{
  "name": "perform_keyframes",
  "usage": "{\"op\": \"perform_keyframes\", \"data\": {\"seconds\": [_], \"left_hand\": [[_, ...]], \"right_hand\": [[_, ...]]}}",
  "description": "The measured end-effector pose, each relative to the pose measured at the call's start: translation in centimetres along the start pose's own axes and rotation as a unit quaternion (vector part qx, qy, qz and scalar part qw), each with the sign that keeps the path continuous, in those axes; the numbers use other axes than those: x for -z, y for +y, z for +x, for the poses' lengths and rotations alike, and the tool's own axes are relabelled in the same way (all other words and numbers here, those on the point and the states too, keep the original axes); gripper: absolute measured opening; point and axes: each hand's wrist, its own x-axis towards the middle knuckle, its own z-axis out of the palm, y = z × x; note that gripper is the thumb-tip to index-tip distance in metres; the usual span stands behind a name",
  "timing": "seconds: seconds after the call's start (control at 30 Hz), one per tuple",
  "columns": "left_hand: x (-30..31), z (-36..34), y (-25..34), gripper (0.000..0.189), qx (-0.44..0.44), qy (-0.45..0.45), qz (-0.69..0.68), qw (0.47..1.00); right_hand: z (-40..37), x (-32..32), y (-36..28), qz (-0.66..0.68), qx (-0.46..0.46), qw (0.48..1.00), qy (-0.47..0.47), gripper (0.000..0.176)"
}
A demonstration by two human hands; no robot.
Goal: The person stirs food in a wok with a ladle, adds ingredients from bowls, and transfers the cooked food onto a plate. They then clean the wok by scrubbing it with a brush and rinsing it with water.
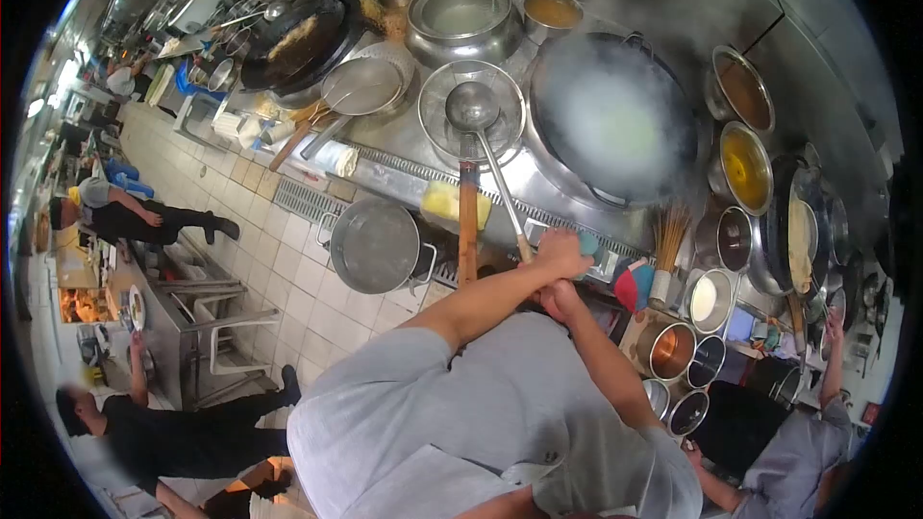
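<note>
Close together at the stove's front edge are my two hands, the forearms converging. My left hand (pixel 563 254) is closed, with a teal cloth (pixel 586 244) at its fingers. Just below it, my right hand (pixel 557 298) is curled up near the left wrist, and its fingers are mostly hidden. A ladle (pixel 472 107) rests in a round wire strainer (pixel 435 115), its handle reaching down to my left wrist. The strainer's wooden handle (pixel 468 221) passes beside my left forearm. Beyond my hands, a big black wok (pixel 555 149) gives off thick steam over something pale green.
Steel pots (pixel 423 29) line the back. At right are a bowl of yellow liquid (pixel 745 169), a bamboo brush (pixel 670 235) and several sauce pots (pixel 671 350). A large pot (pixel 375 245) stands left. A co-worker (pixel 793 452) works at right; other people are at left.
</note>
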Motion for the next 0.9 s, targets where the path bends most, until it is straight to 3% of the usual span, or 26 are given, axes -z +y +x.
{"op": "perform_keyframes", "data": {"seconds": [0.1, 0.17, 0.23, 0.3, 0.37, 0.43, 0.5, 0.57, 0.63, 0.7, 0.77, 0.83, 0.9], "left_hand": [[2.2, -1.1, -1.8, 0.074, 0.012, 0.036, -0.238, 0.970], [3.3, -2.4, -5.6, 0.073, -0.032, 0.056, -0.418, 0.906], [9.4, -7.8, -6.5, 0.069, -0.032, -0.040, -0.692, 0.720], [14.2, -12.5, -7.4, 0.066, -0.039, -0.095, -0.809, 0.579], [17.0, -15.1, -7.8, 0.065, -0.128, -0.097, -0.829, 0.535], [16.0, -16.7, -11.0, 0.069, -0.098, -0.061, -0.824, 0.555], [14.0, -17.1, -14.2, 0.072, -0.075, -0.026, -0.829, 0.553], [12.0, -17.0, -16.7, 0.072, -0.056, 0.009, -0.849, 0.526], [10.9, -16.7, -18.0, 0.059, -0.003, 0.045, -0.854, 0.519], [9.2, -16.2, -21.0, 0.055, 0.044, 0.063, -0.857, 0.509], [8.5, -15.6, -22.5, 0.055, 0.069, 0.067, -0.856, 0.507], [8.9, -14.8, -22.2, 0.059, 0.095, 0.087, -0.843, 0.522], [7.7, -13.3, -23.3, 0.061, 0.085, 0.029, -0.836, 0.541]], "right_hand": [[-0.1, 0.6, -0.5, -0.055, -0.019, 0.998, -0.010, 0.038], [-0.1, -1.0, -1.8, -0.057, -0.046, 0.997, -0.014, 0.040], [-0.4, -4.9, -5.8, -0.016, -0.097, 0.994, -0.044, 0.045], [2.2, -8.0, -8.5, 0.002, -0.123, 0.988, -0.089, 0.051], [6.9, -10.7, -9.9, 0.052, -0.083, 0.989, -0.109, 0.039], [12.6, -10.5, -10.4, -0.076, -0.084, 0.991, -0.066, 0.022], [11.9, -13.3, -11.0, -0.005, -0.062, 0.997, -0.052, 0.017], [9.2, -15.2, -12.1, 0.017, -0.032, 0.998, -0.048, 0.017], [4.1, -15.0, -12.0, -0.015, 0.001, 0.998, -0.053, 0.021], [-2.0, -15.2, -12.5, -0.065, 0.033, 0.997, -0.004, 0.031], [-6.0, -13.9, -12.1, -0.109, 0.076, 0.988, 0.081, 0.040], [-10.1, -14.7, -12.9, -0.107, 0.106, 0.962, 0.227, 0.046], [-13.1, -12.6, -14.1, -0.263, 0.102, 0.909, 0.309, 0.048]]}}
